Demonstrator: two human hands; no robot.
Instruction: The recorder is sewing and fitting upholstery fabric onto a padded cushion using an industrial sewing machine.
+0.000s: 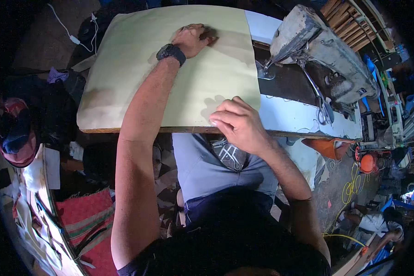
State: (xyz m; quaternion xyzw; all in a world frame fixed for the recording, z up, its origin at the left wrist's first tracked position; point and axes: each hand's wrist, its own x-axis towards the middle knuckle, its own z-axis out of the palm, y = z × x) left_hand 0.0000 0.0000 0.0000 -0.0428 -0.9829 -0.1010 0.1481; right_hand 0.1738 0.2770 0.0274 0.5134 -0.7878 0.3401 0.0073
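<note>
Left hand has a loose grip, fingers parted over a broad, pale-yellow flat sheet. Right hand curls narrow at its near edge; whether it pinches anything, I cannot tell. Spread across the white-topped wooden desk, the sheet seems laid out but unstitched, beside a worn grey metal sewing machine and metal scissors.
</note>
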